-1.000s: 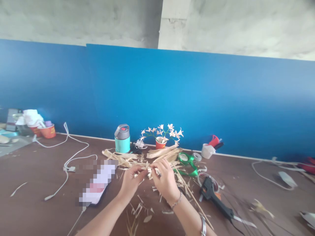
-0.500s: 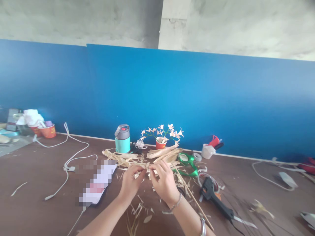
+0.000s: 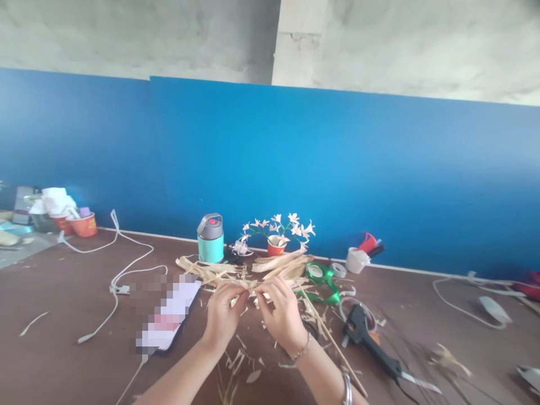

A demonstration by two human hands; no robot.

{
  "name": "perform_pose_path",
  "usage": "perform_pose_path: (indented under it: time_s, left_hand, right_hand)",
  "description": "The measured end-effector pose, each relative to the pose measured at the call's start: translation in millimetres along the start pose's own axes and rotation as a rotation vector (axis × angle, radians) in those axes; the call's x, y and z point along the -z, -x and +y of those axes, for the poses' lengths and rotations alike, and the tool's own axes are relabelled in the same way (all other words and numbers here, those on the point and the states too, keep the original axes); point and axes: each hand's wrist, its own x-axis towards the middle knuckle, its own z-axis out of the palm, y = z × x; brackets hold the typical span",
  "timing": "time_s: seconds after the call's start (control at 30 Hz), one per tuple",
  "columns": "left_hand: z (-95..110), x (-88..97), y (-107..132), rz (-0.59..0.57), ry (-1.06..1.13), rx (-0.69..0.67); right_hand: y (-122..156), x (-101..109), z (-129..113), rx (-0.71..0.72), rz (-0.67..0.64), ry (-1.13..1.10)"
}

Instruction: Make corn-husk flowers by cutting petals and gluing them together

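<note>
My left hand (image 3: 223, 315) and my right hand (image 3: 282, 312) meet above the brown table (image 3: 63, 349), fingers pinched together on a small pale piece of dried husk (image 3: 252, 289) held between them. Just behind lies a heap of dried husk strips (image 3: 236, 270). A thin wooden stick (image 3: 333, 343) runs diagonally under my right wrist. Scraps of husk (image 3: 240, 360) litter the table below my hands.
A teal flask (image 3: 210, 238) and a red cup of husk flowers (image 3: 276, 230) stand at the blue wall. Green ribbon (image 3: 323, 278), tape rolls, a black glue gun (image 3: 367, 337), a blurred phone (image 3: 169, 315) and white cables (image 3: 122, 270) lie around. Cups (image 3: 80, 224) sit far left.
My two hands have drawn slightly closer together and shifted their fingers on the husk piece. Everything else stays where it was.
</note>
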Motion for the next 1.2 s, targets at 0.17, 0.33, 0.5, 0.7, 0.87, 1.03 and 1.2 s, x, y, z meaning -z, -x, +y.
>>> perform_pose_path:
  time_s: [0.17,0.33,0.5,0.7,0.87,1.03,1.2]
  left_hand:
    - [2.4,0.4,0.0,-0.009,0.023,0.050]
    - [4.4,0.4,-1.0,-0.079,0.060,0.237]
    - [3.3,-1.6,-2.5,-0.143,0.110,0.371]
    - [2.2,-3.1,-1.3,-0.193,0.161,0.417]
    - [0.9,-2.8,-0.3,-0.186,0.132,0.355]
    - [4.3,-1.7,-0.4,-0.130,0.105,0.249]
    - [8.8,0.1,-0.5,-0.083,0.060,0.151]
  right_hand:
    - [1.0,-0.8,0.9,-0.006,0.005,0.014]
    - [-0.8,0.6,2.0,-0.057,0.042,0.046]
    - [-0.9,0.3,3.1,-0.050,0.014,0.088]
    - [1.8,-2.5,2.9,-0.057,-0.004,0.114]
    - [2.0,-2.7,3.3,-0.046,-0.004,0.102]
    - [1.1,-1.2,0.8,-0.033,-0.009,0.086]
    - [0.4,-0.7,-0.2,-0.030,0.002,0.050]
